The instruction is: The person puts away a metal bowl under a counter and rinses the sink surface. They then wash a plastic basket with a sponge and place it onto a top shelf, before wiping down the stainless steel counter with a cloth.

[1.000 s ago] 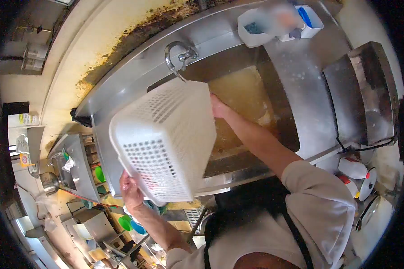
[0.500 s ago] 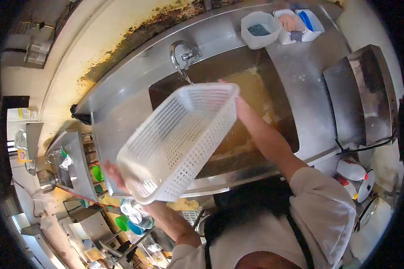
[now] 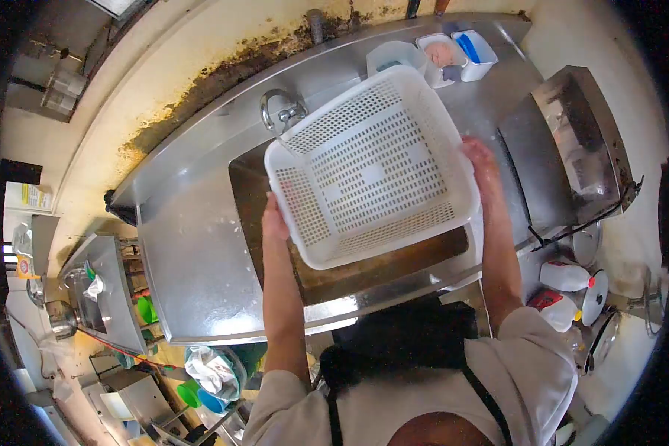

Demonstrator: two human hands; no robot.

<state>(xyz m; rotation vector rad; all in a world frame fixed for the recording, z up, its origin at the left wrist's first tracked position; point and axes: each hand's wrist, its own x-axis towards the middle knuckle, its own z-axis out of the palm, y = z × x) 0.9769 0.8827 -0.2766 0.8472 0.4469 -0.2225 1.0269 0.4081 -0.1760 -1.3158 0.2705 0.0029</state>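
A white perforated plastic basket (image 3: 374, 172) is held up over the sink (image 3: 342, 282), its open side facing me. My left hand (image 3: 275, 216) grips its left wall near the lower corner, with the fingers partly hidden behind it. On the opposite side, my right hand (image 3: 485, 165) is closed on the right rim. The basket covers most of the sink basin. Just beyond its upper left corner stands the chrome faucet (image 3: 281, 110), its outlet close to the rim.
White tubs with scrubbers, one holding a blue item (image 3: 468, 49), stand at the back right. A steel box-like unit (image 3: 572, 149) is on the right of the counter (image 3: 193, 245). Plastic jugs (image 3: 565, 276) sit lower right; a bucket with white cloth (image 3: 214, 372) is lower left.
The basket has swung from a slanted position at the left to above the sink, its inside now facing me. Both hands moved right with it, and the view shifted slightly.
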